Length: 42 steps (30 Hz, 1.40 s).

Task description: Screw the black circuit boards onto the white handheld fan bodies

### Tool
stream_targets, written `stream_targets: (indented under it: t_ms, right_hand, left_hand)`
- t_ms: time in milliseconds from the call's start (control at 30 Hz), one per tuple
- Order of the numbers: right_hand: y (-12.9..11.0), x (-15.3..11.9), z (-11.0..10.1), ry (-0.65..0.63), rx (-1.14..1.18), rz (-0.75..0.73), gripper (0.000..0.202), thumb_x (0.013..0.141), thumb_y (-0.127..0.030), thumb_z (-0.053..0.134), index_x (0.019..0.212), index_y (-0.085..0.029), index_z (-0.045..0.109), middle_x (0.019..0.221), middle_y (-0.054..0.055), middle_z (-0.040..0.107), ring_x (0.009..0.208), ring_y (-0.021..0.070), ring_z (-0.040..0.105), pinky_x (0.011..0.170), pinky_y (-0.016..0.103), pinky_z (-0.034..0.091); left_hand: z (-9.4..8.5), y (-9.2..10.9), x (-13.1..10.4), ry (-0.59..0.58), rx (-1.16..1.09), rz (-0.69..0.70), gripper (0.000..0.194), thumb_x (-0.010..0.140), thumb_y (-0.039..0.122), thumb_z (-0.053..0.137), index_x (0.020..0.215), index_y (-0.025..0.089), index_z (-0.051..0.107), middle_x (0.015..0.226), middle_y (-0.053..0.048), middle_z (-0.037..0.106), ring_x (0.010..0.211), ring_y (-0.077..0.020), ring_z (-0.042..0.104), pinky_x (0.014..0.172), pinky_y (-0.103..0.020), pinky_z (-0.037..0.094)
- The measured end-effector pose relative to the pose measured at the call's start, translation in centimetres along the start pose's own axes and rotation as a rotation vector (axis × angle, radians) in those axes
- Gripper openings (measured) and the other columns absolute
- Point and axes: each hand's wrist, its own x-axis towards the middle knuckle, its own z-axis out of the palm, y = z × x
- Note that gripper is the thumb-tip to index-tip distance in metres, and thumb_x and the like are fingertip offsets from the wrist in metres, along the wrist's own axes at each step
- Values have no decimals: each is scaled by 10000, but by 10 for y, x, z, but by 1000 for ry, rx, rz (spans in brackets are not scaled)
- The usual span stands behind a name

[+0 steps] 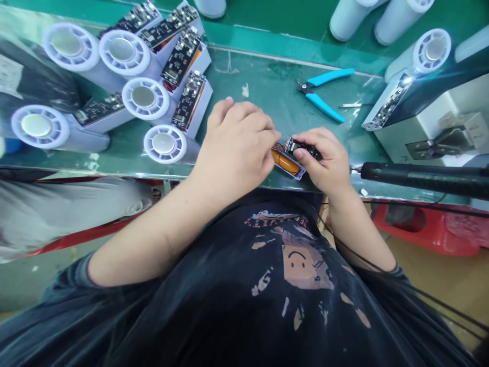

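My left hand (240, 145) is closed around the left end of a small pale plastic housing with an orange battery (286, 163) inside it. Between the thumb and fingers of my right hand (326, 158) is a black circuit board (296, 147), lifted at an angle beside the open housing. Thin wires show between the board and the battery, close to my left fingertips. The far end of the housing is hidden under my left hand. Both hands are near the front edge of the green bench.
Several white cylinders (71, 46) with attached circuit boards (189, 99) stand at the left. Blue-handled cutters (324, 94) lie open beyond my right hand. A black-handled soldering iron (424, 178) points in from the right, near my right wrist. A metal box (451, 127) stands behind it.
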Motion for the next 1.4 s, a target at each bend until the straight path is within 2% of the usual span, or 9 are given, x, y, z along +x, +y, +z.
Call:
stream_targets:
  t_ms: [133, 300, 433, 567, 733, 900, 1033, 1233, 1400]
  right_hand:
    - [2, -2, 2, 21, 24, -41, 275, 957, -463, 585, 1063, -232, 692, 993, 31, 711, 957, 154, 647, 878, 353, 545]
    - [4, -3, 2, 14, 46, -150, 171, 952, -393, 603, 1012, -242, 656, 931, 4, 691, 894, 136, 634, 885, 350, 521]
    - [3, -4, -1, -10, 11, -204, 103, 950, -355, 613, 985, -265, 649, 902, -30, 673, 864, 119, 628, 1008, 387, 466]
    - [2, -5, -3, -4, -23, -226, 61, 945, -326, 615, 975, -278, 637, 890, -43, 663, 860, 118, 624, 1007, 378, 454]
    - [1, -7, -3, -14, -61, -229, 50, 944, -311, 616, 983, -293, 640, 894, -44, 650, 886, 120, 619, 1058, 389, 412]
    - [0, -8, -4, -15, -92, -229, 44, 941, -312, 612, 977, -305, 637, 902, -47, 647, 884, 125, 626, 1083, 405, 404]
    - [0, -7, -5, -17, -110, -237, 45, 944, -327, 606, 973, -309, 634, 883, -43, 642, 882, 132, 625, 1086, 419, 413]
    - [-2, -7, -5, -16, -112, -245, 42, 949, -322, 605, 976, -302, 630, 897, -43, 650, 894, 131, 620, 1071, 402, 401]
    - [-1, -8, -4, -15, -102, -254, 41, 945, -310, 616, 983, -299, 626, 899, -48, 654, 895, 128, 618, 1058, 391, 392]
  left_hand:
    - [13, 4, -8, 128, -7, -17, 268, 927, 330, 597, 1178, 279, 673, 1315, -68, 642, 1384, -373, 446, 1186, -738, 241]
    - [27, 7, -7, 144, -18, -84, 220, 916, 287, 598, 1124, 311, 668, 1329, -59, 632, 1423, -377, 424, 1190, -772, 207]
    - [35, 3, -4, 192, -76, -82, 166, 972, 243, 510, 1031, 283, 659, 1250, -35, 674, 1418, -305, 458, 1229, -708, 218]
    - [39, -8, -4, 231, -130, 8, 252, 1030, 236, 413, 1010, 258, 664, 1187, -33, 706, 1401, -231, 506, 1239, -550, 323]
    - [34, -18, -7, 213, -122, 82, 259, 1038, 243, 447, 970, 243, 697, 1193, -30, 721, 1386, -225, 534, 1198, -472, 389]
    - [32, -18, -7, 259, -102, 94, 244, 1034, 226, 459, 1011, 250, 701, 1190, -25, 740, 1372, -234, 556, 1201, -516, 391]
    - [28, -15, -6, 185, -116, 124, 237, 1011, 216, 459, 1072, 242, 686, 1206, -48, 736, 1405, -274, 517, 1213, -609, 342]
    - [23, -10, -5, 81, -120, 104, 217, 969, 212, 489, 1106, 245, 653, 1231, -35, 718, 1420, -270, 470, 1249, -639, 231]
    - [29, -7, -4, 141, -133, 89, 201, 956, 246, 541, 1121, 253, 655, 1245, -58, 710, 1410, -302, 493, 1231, -664, 265]
